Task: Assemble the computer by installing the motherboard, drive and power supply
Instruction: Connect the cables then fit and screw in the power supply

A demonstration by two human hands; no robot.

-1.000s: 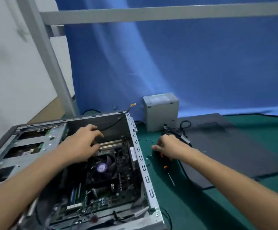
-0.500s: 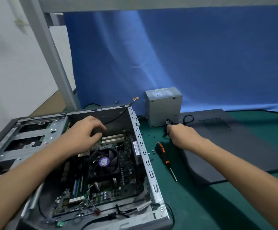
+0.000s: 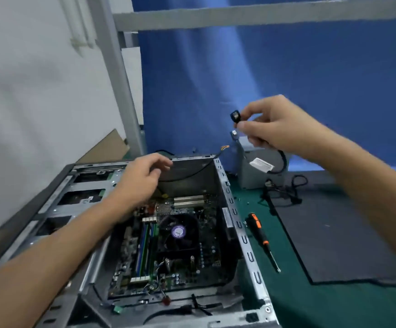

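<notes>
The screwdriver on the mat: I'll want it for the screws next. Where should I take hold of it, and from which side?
Grip the thick black-and-orange handle at its far end, not the thin shaft. The screwdriver lies flat between the case wall and the dark panel, so coming straight down from above, fingers across the handle, looks easiest.

Case [image 3: 239,223]: bare metal, matt grey. Screwdriver [image 3: 256,224]: glossy plastic handle, metal shaft. Backdrop [image 3: 287,67]: blue cloth, smooth. Mat [image 3: 334,308]: green, matt. Panel [image 3: 334,233]: dark, matt. Cable [image 3: 235,116]: black plastic.
</notes>
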